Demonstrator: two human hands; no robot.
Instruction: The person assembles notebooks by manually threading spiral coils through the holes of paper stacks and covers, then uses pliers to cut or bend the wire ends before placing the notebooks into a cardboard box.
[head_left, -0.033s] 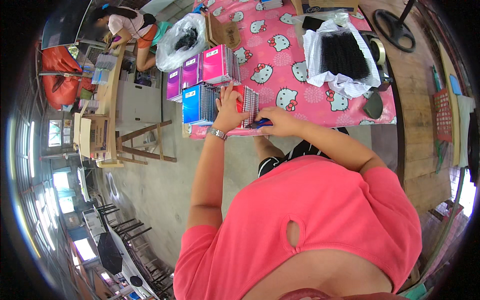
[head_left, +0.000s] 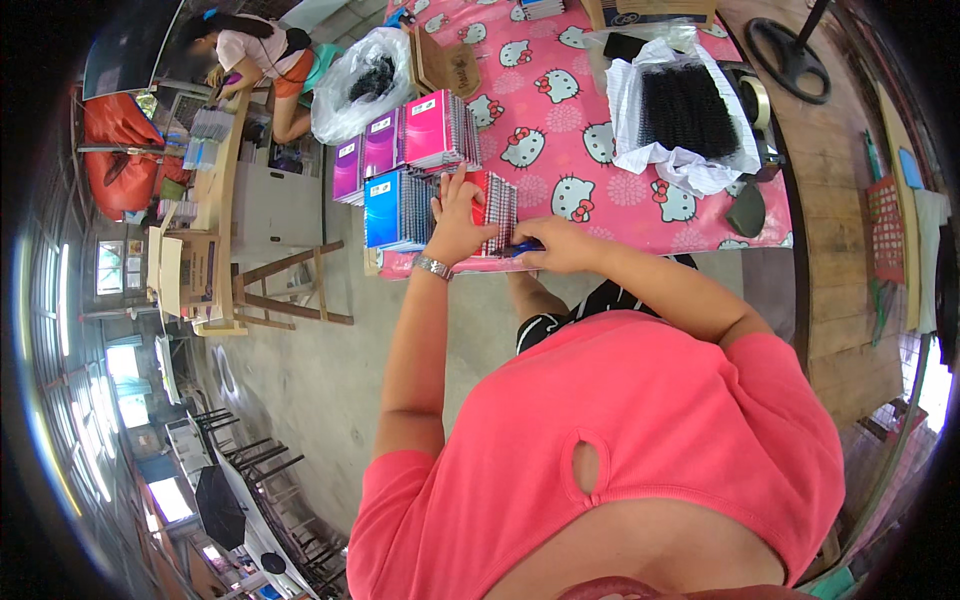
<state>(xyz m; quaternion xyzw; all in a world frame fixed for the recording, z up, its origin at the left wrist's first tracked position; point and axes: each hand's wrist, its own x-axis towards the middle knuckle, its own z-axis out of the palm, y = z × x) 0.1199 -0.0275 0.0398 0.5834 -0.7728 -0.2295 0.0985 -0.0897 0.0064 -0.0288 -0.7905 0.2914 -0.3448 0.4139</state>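
Note:
My left hand [head_left: 459,218] lies on a stack of red spiral notebooks [head_left: 495,203] at the table's near edge, its fingers stretched apart over the top cover. Just right of the stack, my right hand [head_left: 555,244] is closed on a small blue-handled tool [head_left: 528,246], whose tip is close to the wire coils; its exact kind is hard to make out. A stack of blue spiral notebooks [head_left: 385,208] stands left of my left hand. Beyond it are stacks of pink notebooks [head_left: 428,130] and purple notebooks [head_left: 382,143].
A plastic bag [head_left: 340,95] with black coils sits behind the notebooks, next to a brown wooden piece [head_left: 445,65]. Farther right, black wire coils [head_left: 690,112] lie on white paper, near a tape roll [head_left: 757,103]. Another person [head_left: 262,50] works at a bench, far left.

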